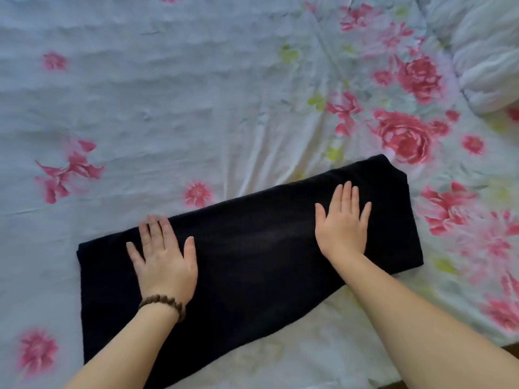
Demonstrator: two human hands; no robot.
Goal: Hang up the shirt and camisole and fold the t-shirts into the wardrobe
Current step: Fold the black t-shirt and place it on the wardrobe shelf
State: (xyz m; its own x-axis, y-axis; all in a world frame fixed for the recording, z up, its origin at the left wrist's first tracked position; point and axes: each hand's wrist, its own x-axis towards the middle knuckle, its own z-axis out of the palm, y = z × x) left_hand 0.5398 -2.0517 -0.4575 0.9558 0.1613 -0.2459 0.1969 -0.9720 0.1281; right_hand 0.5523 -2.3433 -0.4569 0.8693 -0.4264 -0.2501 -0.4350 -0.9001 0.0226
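A black t-shirt (pixel 252 248) lies folded into a long strip on the bed, running from lower left to upper right. My left hand (pixel 164 258), with a beaded bracelet on the wrist, presses flat on its left part, fingers straight and spread. Flat on the right part lies my right hand (pixel 342 221), fingers straight too. Neither hand grips the cloth. No shirt, camisole or wardrobe is in view.
The bed is covered by a pale blue sheet (pixel 168 108) printed with pink flowers, creased around the t-shirt. A bunched white quilt or pillow (pixel 488 57) sits at the top right corner. A dark strip shows past the bed's edge at the bottom right.
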